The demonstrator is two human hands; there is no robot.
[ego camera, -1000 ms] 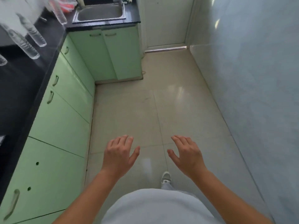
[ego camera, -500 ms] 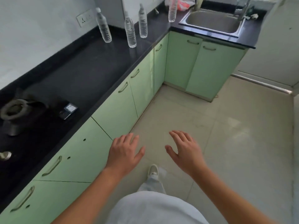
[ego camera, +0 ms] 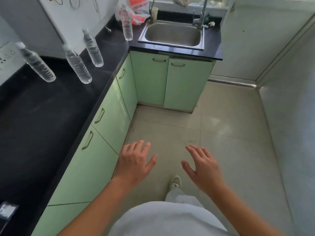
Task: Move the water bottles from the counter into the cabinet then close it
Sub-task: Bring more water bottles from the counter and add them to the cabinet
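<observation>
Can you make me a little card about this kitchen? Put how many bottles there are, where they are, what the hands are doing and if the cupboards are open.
bottles: four clear water bottles, all standing
where: on the black counter, the farthest one next to the sink
left hand: open, holding nothing, over the floor
right hand: open, holding nothing
cabinet doors: green, all the ones in view are closed
also there: a red and white plastic bag behind the farthest bottle
task so far: no bottle picked up yet

Steel sink (ego camera: 172, 34), tap (ego camera: 202, 14), red-and-white plastic bag (ego camera: 138, 13), pale tiled floor (ego camera: 221, 133)
</observation>
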